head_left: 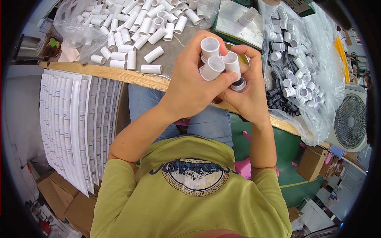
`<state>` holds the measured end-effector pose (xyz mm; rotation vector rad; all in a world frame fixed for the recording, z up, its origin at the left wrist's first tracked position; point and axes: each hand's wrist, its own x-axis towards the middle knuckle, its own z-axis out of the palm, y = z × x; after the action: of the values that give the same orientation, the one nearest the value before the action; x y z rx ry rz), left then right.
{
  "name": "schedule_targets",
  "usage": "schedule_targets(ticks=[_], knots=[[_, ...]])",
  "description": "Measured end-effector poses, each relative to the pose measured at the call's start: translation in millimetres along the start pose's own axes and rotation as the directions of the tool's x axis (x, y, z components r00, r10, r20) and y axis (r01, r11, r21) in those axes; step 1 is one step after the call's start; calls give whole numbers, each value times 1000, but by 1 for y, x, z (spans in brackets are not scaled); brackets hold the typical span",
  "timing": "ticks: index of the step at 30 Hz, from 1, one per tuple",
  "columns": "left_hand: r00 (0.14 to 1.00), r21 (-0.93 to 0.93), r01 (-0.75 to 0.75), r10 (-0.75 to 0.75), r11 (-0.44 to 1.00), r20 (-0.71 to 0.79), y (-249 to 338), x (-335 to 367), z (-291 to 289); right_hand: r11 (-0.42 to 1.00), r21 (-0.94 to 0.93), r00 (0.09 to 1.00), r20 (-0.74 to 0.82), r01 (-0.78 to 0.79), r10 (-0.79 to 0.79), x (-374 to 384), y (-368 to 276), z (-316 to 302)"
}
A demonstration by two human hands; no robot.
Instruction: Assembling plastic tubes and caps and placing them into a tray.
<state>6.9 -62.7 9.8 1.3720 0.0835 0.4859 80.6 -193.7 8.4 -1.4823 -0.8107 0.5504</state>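
Both hands meet above the table's front edge, around a cluster of white plastic tubes. My left hand (190,77) is closed on two short white tubes (212,68) with open, translucent-looking ends facing up. Against them stands a third, slimmer white tube (231,65), which my left thumb touches from the front. Curled round the right side, my right hand (252,89) grips a white fitting with a black ring (239,84) just under the slim tube. Whether the two are joined cannot be made out, and the right fingertips are partly hidden.
Loose white tubes (139,27) cover the table's left. At right, a clear plastic bag (317,123) holds white and black fittings (291,75). Behind my hands is a metal-topped green block (238,23) with one white fitting. Stacked trays of tubes (67,119) stand lower left; a fan (351,119) is far right.
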Motion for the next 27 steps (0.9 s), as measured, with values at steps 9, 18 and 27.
schedule_targets(ticks=[9,18,27], knots=[[982,376,-182,149,909,115,-8,27,20,989,-149,1000,7,-4,5,-8,-10,-31],[990,771,-140,115,621,87,-56,141,18,586,-809,932,-237,-33,-275,88,46,-91],[894,-370,413,-293,833,339,-11,63,-40,758,-651,955,-206,28,-212,34,9,-79]])
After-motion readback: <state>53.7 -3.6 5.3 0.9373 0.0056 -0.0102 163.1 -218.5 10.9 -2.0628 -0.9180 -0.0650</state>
